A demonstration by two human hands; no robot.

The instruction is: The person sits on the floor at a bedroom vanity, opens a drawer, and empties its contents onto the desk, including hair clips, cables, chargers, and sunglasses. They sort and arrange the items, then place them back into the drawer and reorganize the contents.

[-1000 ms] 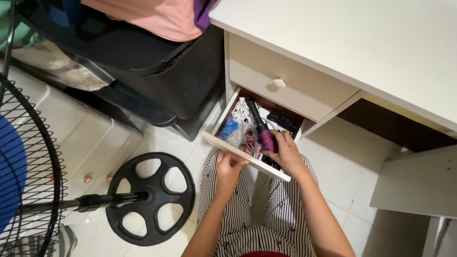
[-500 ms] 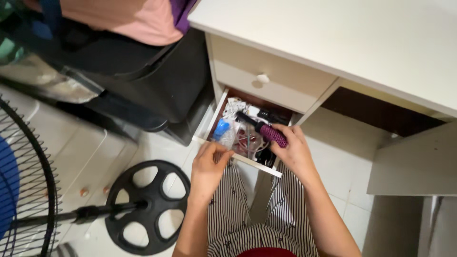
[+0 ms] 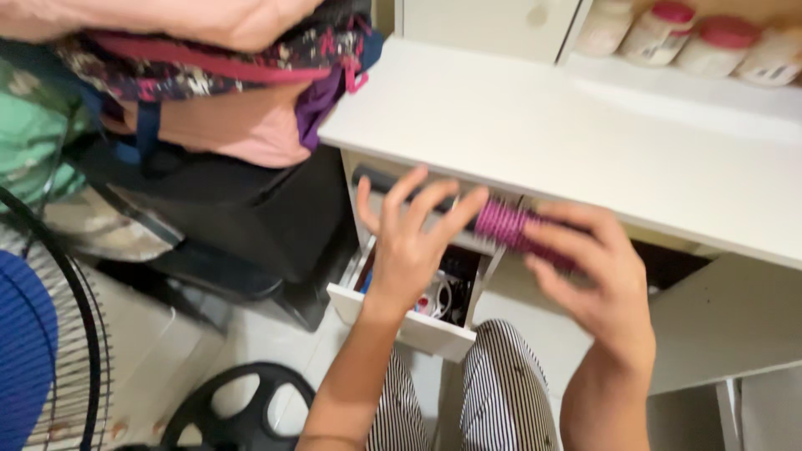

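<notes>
To lift the hairbrush well, it is better to keep it level and clear of the desk edge above the open drawer. The right hand grasps the brush around its pink bristle head, fingers curled on it. The left hand is spread wide, fingers apart, touching the dark handle lightly; I cannot tell if it really grips

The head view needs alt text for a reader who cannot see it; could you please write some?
A person's right hand holds a purple round hairbrush above an open white drawer, the left hand spread beside it. The drawer belongs to a white desk; striped trousers show below, a fan at left.
</notes>
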